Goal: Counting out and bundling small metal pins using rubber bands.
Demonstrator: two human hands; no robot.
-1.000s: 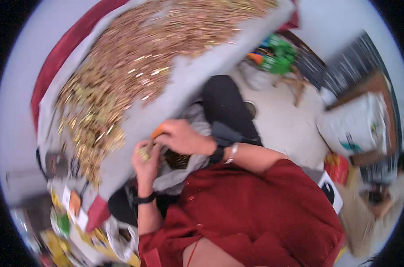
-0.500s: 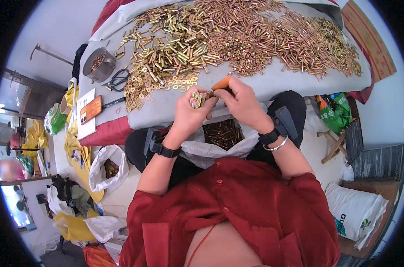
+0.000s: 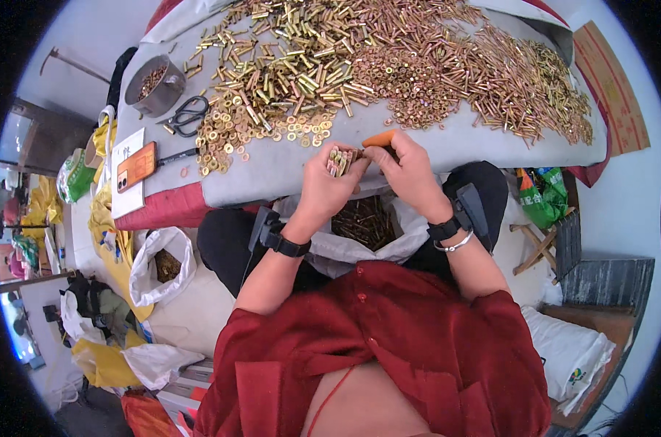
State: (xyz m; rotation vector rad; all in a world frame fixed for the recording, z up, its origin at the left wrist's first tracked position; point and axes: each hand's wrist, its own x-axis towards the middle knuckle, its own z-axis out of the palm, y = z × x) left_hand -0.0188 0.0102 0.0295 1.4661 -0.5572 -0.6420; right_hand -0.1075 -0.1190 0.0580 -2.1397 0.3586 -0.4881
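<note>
My left hand (image 3: pixel 326 178) is closed round a bundle of brass-coloured expansion bolts (image 3: pixel 337 162), their ends pointing up and away from me. Close against its right side, my right hand (image 3: pixel 403 171) has thumb and fingers pinched together at the edge of the bundle. What sits in that pinch is too small to make out. An orange, finger-shaped piece (image 3: pixel 379 138), perhaps a finger cot, shows at the right index finger. Both hands are above the table's near edge, over an open white sack (image 3: pixel 410 247) between my knees with metal bolts (image 3: pixel 364 222) in it.
On the grey-covered table (image 3: pixel 272 164) lie heaps of metal sleeves (image 3: pixel 301 73), nuts (image 3: pixel 410 80), washers (image 3: pixel 221 135) and long bolts (image 3: pixel 520 95). At the left are a metal pot (image 3: pixel 159 91), black scissors (image 3: pixel 188 116) and an orange phone (image 3: pixel 136 167). Another white sack (image 3: pixel 144 280) stands on the floor.
The view has shifted a little, so the table and hands sit slightly differently in it. Both hands keep the same hold, pressed together at the bundle.
</note>
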